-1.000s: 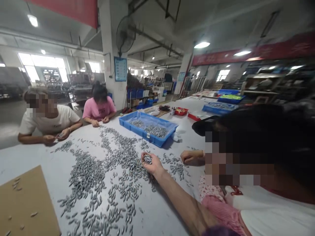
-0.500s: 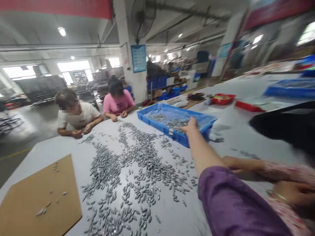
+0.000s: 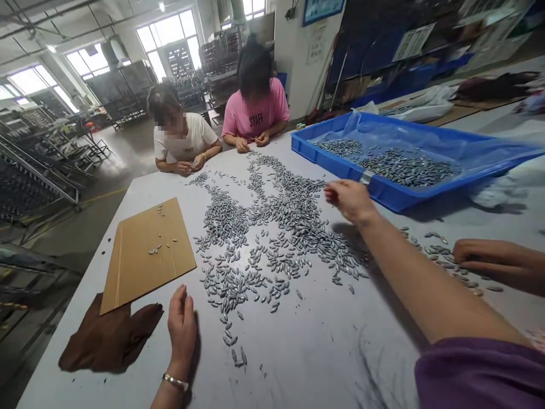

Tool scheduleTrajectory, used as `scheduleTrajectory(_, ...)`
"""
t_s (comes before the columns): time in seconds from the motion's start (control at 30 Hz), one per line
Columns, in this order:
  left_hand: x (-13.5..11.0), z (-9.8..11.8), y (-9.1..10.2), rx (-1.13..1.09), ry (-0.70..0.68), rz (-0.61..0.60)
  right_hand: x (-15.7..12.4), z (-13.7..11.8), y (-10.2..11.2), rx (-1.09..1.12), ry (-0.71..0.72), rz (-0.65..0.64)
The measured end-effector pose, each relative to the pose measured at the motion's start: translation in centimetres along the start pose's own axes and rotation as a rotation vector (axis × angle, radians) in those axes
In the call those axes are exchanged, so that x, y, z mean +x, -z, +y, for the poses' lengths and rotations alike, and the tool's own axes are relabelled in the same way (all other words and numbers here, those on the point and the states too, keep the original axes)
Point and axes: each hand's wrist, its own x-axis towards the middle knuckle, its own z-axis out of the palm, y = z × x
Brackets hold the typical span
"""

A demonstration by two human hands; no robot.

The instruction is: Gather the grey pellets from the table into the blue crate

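Observation:
Several small grey metal pieces [image 3: 276, 227] lie spread over the grey table [image 3: 323, 352]. My right hand [image 3: 349, 199], on a bare forearm with a purple sleeve, hovers over the right edge of the pile, just in front of the blue tray [image 3: 383, 190]. Its fingers are curled, and I cannot see what is inside them. My left hand [image 3: 182, 324], with a bracelet at the wrist, rests on the table near the front edge. Its fingers are stretched out and it holds nothing, a little left of a few stray pieces.
The blue tray is lined with plastic and holds more grey pieces [image 3: 395, 165]. A cardboard sheet [image 3: 147, 253] and a dark brown patch [image 3: 106, 341] lie at the left. A co-worker's hand [image 3: 489, 258] rests at the right. Two people [image 3: 255, 113] sit at the far edge.
The view has swung left and down. My right hand has drawn back from the blue tray to the pile's edge. My left hand has come into view.

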Motion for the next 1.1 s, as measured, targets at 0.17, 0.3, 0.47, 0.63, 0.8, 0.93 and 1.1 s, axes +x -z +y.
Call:
scheduleTrajectory(0.17, 0.4, 1.1, -2.7, -0.005, -0.090, -0.179, -9.9, 3.4, -5.2, -0.352, 0.084, -0.505)
scheduleTrajectory(0.3, -0.2, 2.9, -5.9, -0.103, -0.186, -0.307, -17.6, 6.1, -8.7, -0.593, 0.240, -0.720)
scheduleTrajectory(0.47, 0.2, 3.7, -4.0, -0.116, -0.226, -0.308, -21.2, 6.8, -6.0, -0.789, 0.324, -0.807)
scheduleTrajectory(0.63, 2.9, 3.0, 0.1, 0.475, -0.069, -0.519, -21.3, 5.6, -1.0, -1.238, 0.094, -0.806)
scheduleTrajectory(0.8, 4.2, 4.7, -1.6, 0.581, -0.123, -0.899, -22.3, 5.1, -3.7, -1.204, 0.019, -0.890)
scheduleTrajectory(0.93, 3.9, 6.0, -4.2, 0.497, -0.115, -0.932, -23.0, 6.0, -7.4, -1.142, 0.077, -0.950)
scheduleTrajectory(1.1, 3.7, 6.1, -5.6, 0.311, -0.056, -0.927, -24.1, 8.5, -10.6, -1.000, 0.200, -0.954)
